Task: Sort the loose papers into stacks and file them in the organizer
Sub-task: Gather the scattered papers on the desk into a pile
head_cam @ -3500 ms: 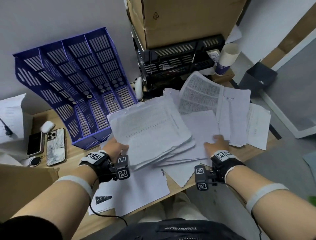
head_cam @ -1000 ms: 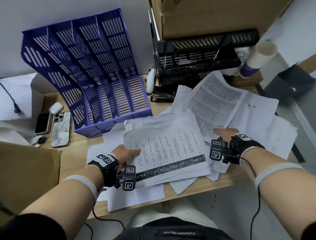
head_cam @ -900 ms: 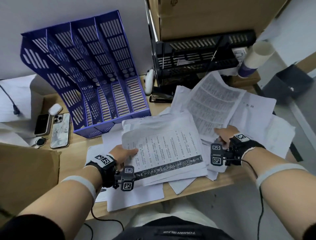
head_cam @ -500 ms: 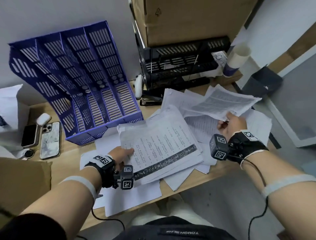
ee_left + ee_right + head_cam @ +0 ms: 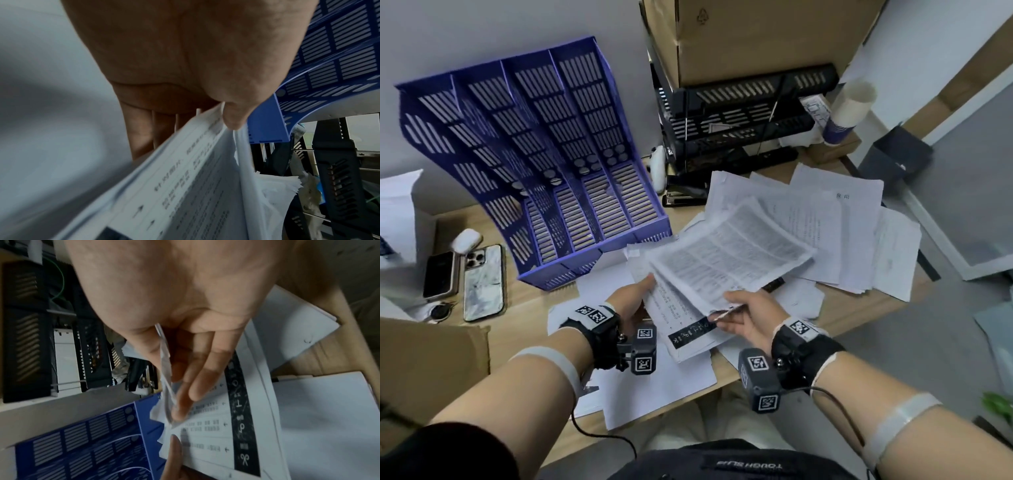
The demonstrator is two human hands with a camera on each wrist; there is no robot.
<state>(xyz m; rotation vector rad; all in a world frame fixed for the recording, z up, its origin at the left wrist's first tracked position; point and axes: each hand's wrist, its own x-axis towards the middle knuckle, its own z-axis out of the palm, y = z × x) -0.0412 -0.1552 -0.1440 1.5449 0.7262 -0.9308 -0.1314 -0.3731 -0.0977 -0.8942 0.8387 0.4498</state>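
My left hand (image 5: 635, 298) grips the left edge of a thick paper stack (image 5: 688, 329) with a black band along its near edge, thumb on top and fingers underneath (image 5: 141, 138). My right hand (image 5: 739, 310) pinches the near corner of a few densely printed sheets (image 5: 732, 250) and holds them just over that stack; the right wrist view shows the thin sheets' edge (image 5: 164, 361) between thumb and fingers. The purple slotted organizer (image 5: 534, 164) stands behind the left hand with nothing in its slots. More loose papers (image 5: 842, 222) lie spread on the desk to the right.
Two phones (image 5: 482, 281) and an earbud case (image 5: 465, 240) lie left of the organizer. A black tray rack (image 5: 739, 113), stapler (image 5: 685, 198) and paper cup (image 5: 846, 113) sit at the back. A cardboard box (image 5: 431, 370) is at the near left. Single sheets (image 5: 654, 387) overhang the desk's front edge.
My right hand picked the densely printed sheets off the right-hand pile and carried them left, over the stack. The left hand kept its grip on the stack.
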